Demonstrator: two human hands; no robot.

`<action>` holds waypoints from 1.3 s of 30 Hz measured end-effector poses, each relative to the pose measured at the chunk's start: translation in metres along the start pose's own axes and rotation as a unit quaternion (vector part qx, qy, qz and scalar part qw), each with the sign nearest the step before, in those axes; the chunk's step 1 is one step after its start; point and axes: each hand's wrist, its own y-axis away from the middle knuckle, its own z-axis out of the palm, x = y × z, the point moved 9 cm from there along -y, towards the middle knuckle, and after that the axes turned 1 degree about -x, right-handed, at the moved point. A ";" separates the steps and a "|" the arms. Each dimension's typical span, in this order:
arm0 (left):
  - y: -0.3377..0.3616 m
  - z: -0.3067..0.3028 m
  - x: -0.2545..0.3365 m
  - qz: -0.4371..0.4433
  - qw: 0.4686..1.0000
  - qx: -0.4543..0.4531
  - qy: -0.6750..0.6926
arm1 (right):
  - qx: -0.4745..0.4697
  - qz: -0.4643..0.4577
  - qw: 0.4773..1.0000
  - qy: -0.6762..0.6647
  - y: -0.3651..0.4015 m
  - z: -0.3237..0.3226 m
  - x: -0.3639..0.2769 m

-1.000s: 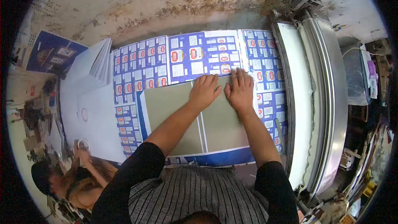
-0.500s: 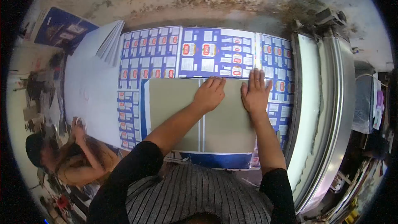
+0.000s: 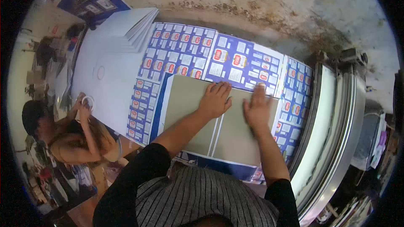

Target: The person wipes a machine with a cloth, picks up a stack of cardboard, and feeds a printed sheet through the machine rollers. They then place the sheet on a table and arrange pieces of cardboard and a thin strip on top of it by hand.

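White-topped worktable (image 3: 94, 92) under blue printed sheets (image 3: 176, 50) and white sheet stack (image 3: 130, 25)

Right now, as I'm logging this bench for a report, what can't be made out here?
Head view only:
Right hand: motion-blurred; whether it presses the grey board is unclear.
Print on the blue sheets: too small to read.
Machine on the right: cut off by the dark lens rim.
White ring held by the person at left: too small to identify.

The right hand (image 3: 257, 110) has slid back onto the grey board (image 3: 185, 101).
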 end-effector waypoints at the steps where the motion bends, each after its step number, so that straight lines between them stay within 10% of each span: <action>1: 0.005 0.009 0.001 0.012 1.000 -0.017 -0.012 | -0.022 -0.083 0.996 -0.035 -0.002 0.007 -0.031; 13: 0.036 0.019 -0.052 -0.086 0.987 -0.133 -0.026 | -0.046 -0.243 0.969 -0.009 -0.024 0.014 -0.125; 33: 0.086 -0.042 -0.137 -0.193 0.981 0.010 -0.010 | -0.064 -0.329 0.942 -0.026 -0.035 0.030 -0.241; 39: 0.075 -0.050 -0.139 -0.212 0.977 -0.005 -0.033 | -0.047 -0.246 0.967 -0.047 -0.005 0.010 -0.132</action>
